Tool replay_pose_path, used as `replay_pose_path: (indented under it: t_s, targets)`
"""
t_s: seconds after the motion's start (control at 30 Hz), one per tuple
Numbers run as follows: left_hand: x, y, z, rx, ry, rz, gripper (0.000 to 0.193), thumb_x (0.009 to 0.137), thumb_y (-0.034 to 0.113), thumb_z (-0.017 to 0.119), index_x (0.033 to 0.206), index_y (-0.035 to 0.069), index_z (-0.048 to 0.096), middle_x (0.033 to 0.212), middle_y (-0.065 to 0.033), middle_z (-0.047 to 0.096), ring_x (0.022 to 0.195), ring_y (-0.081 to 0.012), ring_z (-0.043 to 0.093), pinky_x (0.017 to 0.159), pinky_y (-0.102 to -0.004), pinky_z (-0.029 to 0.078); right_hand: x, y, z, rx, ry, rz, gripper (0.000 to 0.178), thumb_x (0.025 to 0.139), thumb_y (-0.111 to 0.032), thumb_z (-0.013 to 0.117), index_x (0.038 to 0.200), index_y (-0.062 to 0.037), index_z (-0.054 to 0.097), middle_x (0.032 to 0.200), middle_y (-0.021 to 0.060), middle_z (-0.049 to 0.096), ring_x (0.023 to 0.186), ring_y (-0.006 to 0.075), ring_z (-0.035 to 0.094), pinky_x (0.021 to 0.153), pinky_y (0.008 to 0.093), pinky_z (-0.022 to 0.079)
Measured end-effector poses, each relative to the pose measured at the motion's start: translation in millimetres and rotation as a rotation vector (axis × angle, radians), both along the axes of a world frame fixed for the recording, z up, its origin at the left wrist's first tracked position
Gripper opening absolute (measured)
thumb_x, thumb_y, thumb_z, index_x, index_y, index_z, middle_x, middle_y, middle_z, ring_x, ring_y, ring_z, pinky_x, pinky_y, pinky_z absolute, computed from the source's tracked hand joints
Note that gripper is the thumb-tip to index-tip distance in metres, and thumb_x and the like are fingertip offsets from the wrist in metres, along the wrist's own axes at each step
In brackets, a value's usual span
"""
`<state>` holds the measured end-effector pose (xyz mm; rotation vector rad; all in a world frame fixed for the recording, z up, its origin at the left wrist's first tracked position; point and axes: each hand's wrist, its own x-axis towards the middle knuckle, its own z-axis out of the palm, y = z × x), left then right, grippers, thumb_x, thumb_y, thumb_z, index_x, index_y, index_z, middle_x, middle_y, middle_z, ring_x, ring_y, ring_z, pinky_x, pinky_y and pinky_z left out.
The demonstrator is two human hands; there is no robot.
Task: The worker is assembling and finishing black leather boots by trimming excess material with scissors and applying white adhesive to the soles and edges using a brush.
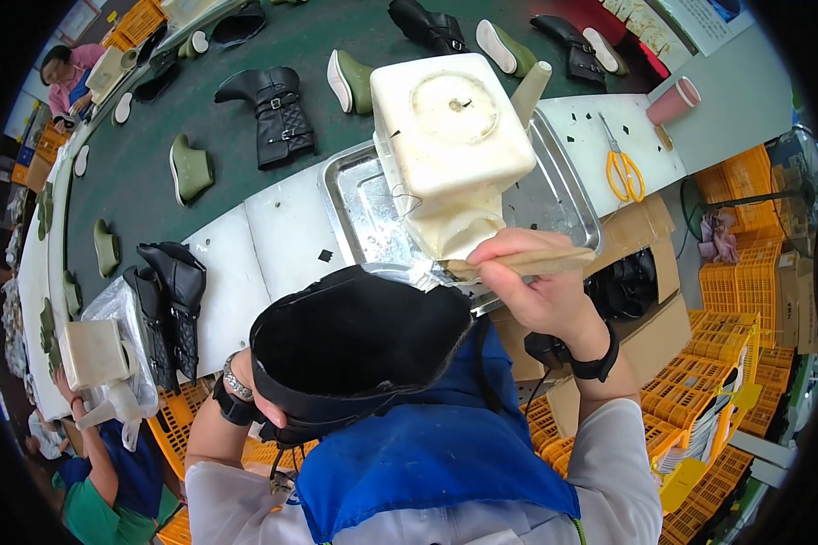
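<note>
on the steel tray [359, 211], an off-white container [454, 127]; hands [269, 411] [547, 298] tight around black boot [359, 341] (left), brush [562, 261] (right)

1. The person is wearing a white short-sleeved shirt [623, 472].
2. A bright blue apron [436, 472] is covering its front, a green cord [578, 529] showing near right.
3. By the left hand [264, 395], a silver-coloured bracelet [235, 379] and a black wristband [233, 406] are circling the wrist.
4. By the right hand [547, 292], a black band [598, 365] is circling the wrist.
</note>
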<state>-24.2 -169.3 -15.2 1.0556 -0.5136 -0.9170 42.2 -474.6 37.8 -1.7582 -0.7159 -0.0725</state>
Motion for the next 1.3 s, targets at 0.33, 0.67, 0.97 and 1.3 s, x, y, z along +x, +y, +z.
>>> replay_pose_path:
  t_s: [0.33, 0.67, 0.97, 1.3]
  targets:
    - [8, -15, 53, 0.12, -0.247, 0.144, 0.095, 0.056, 0.022, 0.084, 0.131, -0.002, 0.031, 0.123, -0.0128, 0.048, 0.109, -0.0201, 0.048, 0.094, -0.0328, 0.036, 0, 23, 14, -0.01, 0.014, -0.194, 0.007, 0.078, -0.005, 0.06, 0.078, 0.0015, 0.061, 0.056, 0.0067, 0.056, 0.047, 0.0152, 0.053, 0.046, 0.0249, 0.041]
    - [-11, -29, 50, 0.634, -1.237, 0.5, 0.083, 0.052, 0.019, 0.081, 0.123, 0.006, 0.042, 0.103, -0.0194, 0.051, 0.086, -0.0325, 0.054, 0.074, -0.0381, 0.042, 15, 37, 19, -0.096, -0.076, -0.22, 0.019, 0.078, -0.012, 0.06, 0.066, 0.0024, 0.059, 0.051, 0.0125, 0.054, 0.045, 0.0268, 0.055, 0.044, 0.0335, 0.04]
    - [-8, -30, 44, 0.937, -1.398, 0.609, 0.092, 0.047, 0.019, 0.082, 0.124, 0.003, 0.036, 0.107, -0.0242, 0.048, 0.09, -0.0389, 0.051, 0.076, -0.0427, 0.043, 11, 35, 11, -0.062, -0.017, -0.206, 0.017, 0.079, -0.012, 0.059, 0.07, 0.0029, 0.06, 0.052, 0.0103, 0.055, 0.045, 0.019, 0.054, 0.044, 0.0295, 0.04]
    - [-5, -34, 43, 0.974, -1.351, 0.688, 0.09, 0.047, 0.012, 0.08, 0.125, 0.0, 0.036, 0.107, -0.0218, 0.049, 0.092, -0.038, 0.051, 0.078, -0.0418, 0.043, -4, 37, -10, 0.132, 0.149, -0.251, 0.01, 0.08, -0.009, 0.061, 0.078, 0.0009, 0.062, 0.056, 0.0016, 0.056, 0.048, 0.0043, 0.048, 0.044, 0.021, 0.037]
